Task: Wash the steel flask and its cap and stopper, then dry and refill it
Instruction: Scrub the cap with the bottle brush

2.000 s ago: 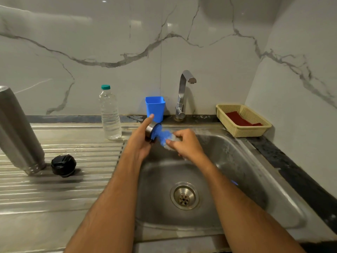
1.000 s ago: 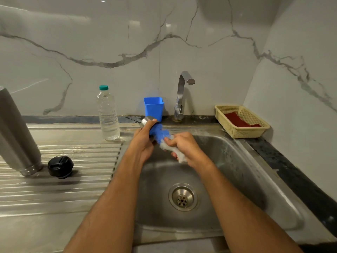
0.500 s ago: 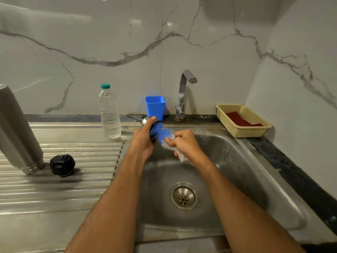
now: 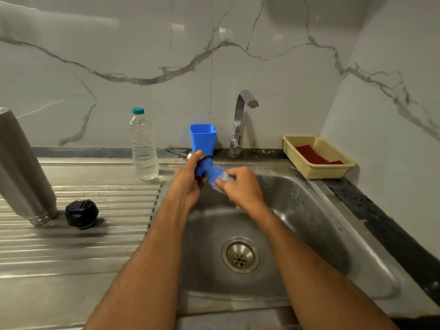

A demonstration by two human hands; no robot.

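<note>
Steel cap point(image 4: 193, 155) sits gripped in the left hand point(image 4: 188, 184) above the sink point(image 4: 309, 210); the right hand point(image 4: 240, 186) pinches a blue scrubber point(image 4: 210, 171) against it; the flask point(image 4: 20, 167) stands mouth-down on the draining board point(image 4: 71, 246) (black stopper point(image 4: 81, 213) just beside it).

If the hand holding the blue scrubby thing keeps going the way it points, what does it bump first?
The right hand points left, pressing a blue scrubber toward the steel cap held in the left hand. It would probably meet that cap first, since the scrubber seems to touch it already.
</note>
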